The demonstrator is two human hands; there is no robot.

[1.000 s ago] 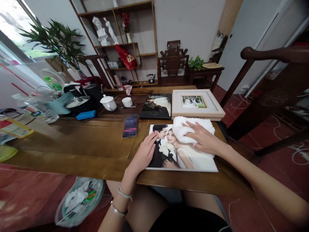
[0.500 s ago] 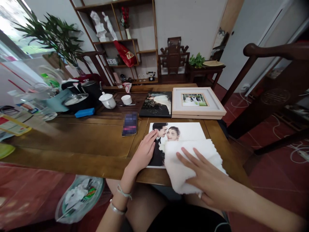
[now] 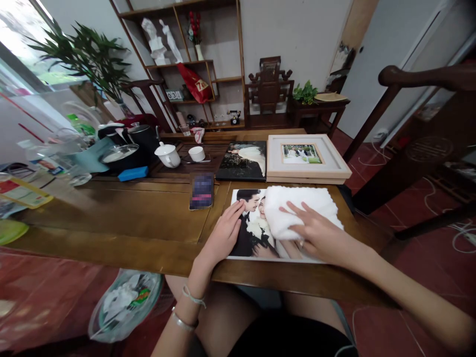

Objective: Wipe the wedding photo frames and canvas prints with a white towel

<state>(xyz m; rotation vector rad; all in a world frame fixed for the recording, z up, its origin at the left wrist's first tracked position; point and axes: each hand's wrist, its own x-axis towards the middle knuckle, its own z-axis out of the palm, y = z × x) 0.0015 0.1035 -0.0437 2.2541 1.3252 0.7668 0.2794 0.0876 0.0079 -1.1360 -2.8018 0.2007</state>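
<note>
A wedding photo print (image 3: 258, 230) of a couple lies flat on the wooden table in front of me. On its left edge my left hand (image 3: 225, 233) rests with extended fingers close together, holding nothing. Over the right part of the print is a fluffy white towel (image 3: 323, 203), covering much of one figure. My right hand (image 3: 316, 228) presses on the towel and keeps hold of it, with two fingers spread on top; the fingers lower down are partly hidden.
Behind the print lie a dark photo panel (image 3: 243, 161) and stacked light-wood frames (image 3: 308, 173). A phone (image 3: 201, 191) is to the left. Farther left are a white lidded cup (image 3: 167, 154), a blue block (image 3: 133, 173) and a pot. A lined trash bin (image 3: 126, 302) stands below the table.
My right hand has pushed the towel up and to the right across the print, uncovering its lower middle. My left hand stays on the left edge.
</note>
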